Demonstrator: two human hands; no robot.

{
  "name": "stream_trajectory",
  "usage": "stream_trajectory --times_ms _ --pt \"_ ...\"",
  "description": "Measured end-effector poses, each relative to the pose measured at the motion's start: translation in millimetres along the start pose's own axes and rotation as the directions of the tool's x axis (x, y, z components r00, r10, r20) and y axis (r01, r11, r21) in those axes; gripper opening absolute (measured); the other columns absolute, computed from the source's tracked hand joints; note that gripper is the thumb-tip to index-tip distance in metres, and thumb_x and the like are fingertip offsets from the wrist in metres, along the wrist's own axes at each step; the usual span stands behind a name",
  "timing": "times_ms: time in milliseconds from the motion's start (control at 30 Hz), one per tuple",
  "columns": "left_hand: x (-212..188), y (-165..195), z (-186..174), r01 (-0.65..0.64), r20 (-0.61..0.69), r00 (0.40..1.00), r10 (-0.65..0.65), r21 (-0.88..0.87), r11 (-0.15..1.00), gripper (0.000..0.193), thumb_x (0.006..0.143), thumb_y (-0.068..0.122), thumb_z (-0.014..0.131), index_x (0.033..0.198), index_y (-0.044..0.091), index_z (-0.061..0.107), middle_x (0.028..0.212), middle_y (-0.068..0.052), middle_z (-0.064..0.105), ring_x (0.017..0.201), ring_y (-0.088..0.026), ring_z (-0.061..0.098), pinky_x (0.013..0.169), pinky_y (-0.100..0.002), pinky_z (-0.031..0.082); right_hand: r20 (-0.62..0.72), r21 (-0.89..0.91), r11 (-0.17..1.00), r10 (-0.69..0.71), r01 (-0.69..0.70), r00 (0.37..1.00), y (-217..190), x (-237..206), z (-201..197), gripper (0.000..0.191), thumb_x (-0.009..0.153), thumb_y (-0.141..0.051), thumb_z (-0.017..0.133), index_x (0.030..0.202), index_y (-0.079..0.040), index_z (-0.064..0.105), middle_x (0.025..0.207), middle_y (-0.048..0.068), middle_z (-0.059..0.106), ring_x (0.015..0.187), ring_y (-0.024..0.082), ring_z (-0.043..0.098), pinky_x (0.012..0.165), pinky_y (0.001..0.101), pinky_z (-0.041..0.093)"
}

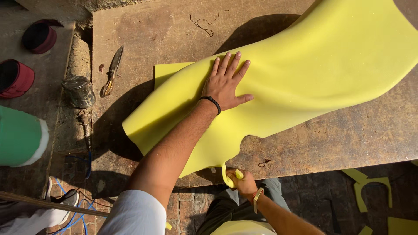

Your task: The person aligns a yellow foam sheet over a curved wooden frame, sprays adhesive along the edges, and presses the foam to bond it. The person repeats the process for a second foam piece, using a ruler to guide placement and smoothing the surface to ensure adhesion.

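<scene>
A large yellow foam sheet (305, 74) lay draped across the worn wooden workbench (348, 135), running from the upper right corner down toward the near edge, where its cut border curved in and out. The left hand (226, 82) rested flat on top of the foam near its middle, fingers spread and pointing away from the person, palm pressing down and gripping nothing; a black wristband (211, 103) circled that wrist. The foam spread out on every side of this hand, so the hand sat well inside the sheet and not at its edge. The right hand (243, 182) was lower down, at the near edge of the bench, closed around a narrow strip of the foam that hung from the sheet's lower border; a band (257, 196) showed on that wrist. A second, flat piece of yellow foam (167, 72) peeked out from beneath the big sheet on its left side. Further left on the bench lay a pair of scissors (112, 72), well apart from both hands, and beside it stood a dented metal tin (79, 91). Two red round containers (26, 56) sat at the far left, and yellow foam offcuts (370, 187) lay on the ground to the right.
</scene>
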State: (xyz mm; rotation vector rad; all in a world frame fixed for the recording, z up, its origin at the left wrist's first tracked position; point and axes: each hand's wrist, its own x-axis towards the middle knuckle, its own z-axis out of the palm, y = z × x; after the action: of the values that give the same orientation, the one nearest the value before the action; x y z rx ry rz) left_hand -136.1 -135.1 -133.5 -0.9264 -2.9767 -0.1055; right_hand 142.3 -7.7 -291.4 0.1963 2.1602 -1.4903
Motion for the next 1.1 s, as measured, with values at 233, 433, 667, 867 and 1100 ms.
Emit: stream_trajectory --times_ms 233,433,667,867,1100 --pt "-1.4 10.7 0.3 -0.004 0.051 0.999 0.003 0.03 1.0 0.102 0.084 0.085 0.05 0.164 0.031 0.017 0.17 -0.018 0.005 0.156 -0.041 0.004 0.125 -0.061 0.003 -0.109 0.762 0.61 0.455 -0.22 0.884 -5.5 20.7 -82.1 0.071 0.094 -0.043 0.07 0.14 0.009 0.056 0.111 0.02 0.072 0.093 0.029 0.073 0.079 0.0423 0.066" --pt "-4.6 10.7 -0.6 -0.191 0.054 0.981 0.186 0.088 0.978 0.086 0.092 0.074 0.05 0.163 0.035 0.021 0.172 -0.01 0.006 0.157 -0.039 0.005 0.123 -0.066 0.004 -0.53 0.393 0.92 0.226 0.0 0.818 -19.8 -31.8 -164.4 0.039 0.099 -0.022 0.069 0.124 0.008 0.073 0.106 0.023 0.077 0.093 0.028 0.073 0.085 0.0387 0.06" --pt "-2.2 15.6 -7.5 -0.272 0.118 0.959 0.257 0.136 0.953 0.077 0.094 0.061 0.055 0.16 0.039 0.023 0.171 -0.006 0.008 0.156 -0.037 0.006 0.121 -0.068 0.005 -0.386 -0.778 0.628 -0.485 0.006 0.785 -177.3 102.9 -267.8 0.076 0.101 -0.063 0.037 0.164 -0.023 0.025 0.169 0.019 0.017 0.154 0.04 0.016 0.123 0.0589 0.011" --pt "-4.5 5.1 -11.6 -0.084 -0.063 0.995 0.073 -0.188 0.979 0.056 0.085 0.034 0.066 0.138 0.019 0.053 0.17 -0.005 0.03 0.161 -0.023 0.024 0.134 -0.048 0.014 -0.102 -0.91 0.371 -0.634 0.186 0.767 -173.7 139.2 -210.9 0.08 0.099 -0.074 0.022 0.166 -0.029 0.022 0.173 0.018 0.009 0.157 0.045 0.005 0.123 0.0692 0.004" --pt "-67.9 22.3 3.3 0.104 -0.359 0.851 -0.384 -0.601 0.792 0.046 0.09 0.018 0.072 0.134 0.013 0.061 0.151 -0.01 0.056 0.146 -0.032 0.047 0.123 -0.048 0.035 -0.042 -0.899 0.375 -0.59 0.228 0.806 -200.5 140.0 -212.2 0.083 0.097 -0.077 0.021 0.165 -0.029 0.024 0.172 0.019 0.008 0.156 0.047 0.003 0.121 0.0702 0.002"
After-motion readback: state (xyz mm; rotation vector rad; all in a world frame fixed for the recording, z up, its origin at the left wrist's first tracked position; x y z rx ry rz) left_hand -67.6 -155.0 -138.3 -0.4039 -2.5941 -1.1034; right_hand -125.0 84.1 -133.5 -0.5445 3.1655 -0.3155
